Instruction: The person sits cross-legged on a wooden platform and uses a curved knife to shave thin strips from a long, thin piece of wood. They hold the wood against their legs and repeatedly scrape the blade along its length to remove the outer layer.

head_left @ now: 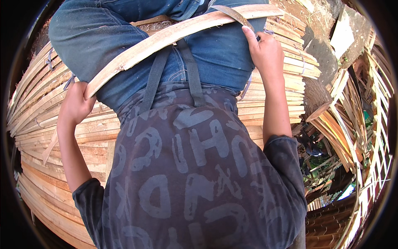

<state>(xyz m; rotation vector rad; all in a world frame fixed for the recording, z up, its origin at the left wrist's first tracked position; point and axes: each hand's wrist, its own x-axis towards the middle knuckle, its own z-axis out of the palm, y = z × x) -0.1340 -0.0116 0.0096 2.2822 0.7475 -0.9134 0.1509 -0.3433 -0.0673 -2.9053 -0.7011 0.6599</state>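
Note:
A long, pale split-bamboo strip [161, 39] lies slantwise across my lap, bowed by the lens, its lower end at the left. Wrapped round that end is my left hand [77, 102], fingers closed. My right hand [266, 50] grips a knife, its handle mostly hidden in the palm and the thumb stretched along the back of the tool. The knife's curved metal blade [233, 15] crosses over the strip near its far right end, seemingly against its upper face; whether it bites into the wood I cannot tell.
I sit cross-legged in jeans on a platform of bamboo slats [58, 124] tied with dark cords. Rocks [321, 54] and a cut log end [319, 108] border it on the right. Beyond stand loose bamboo strips [331, 133] and a woven lattice [375, 124].

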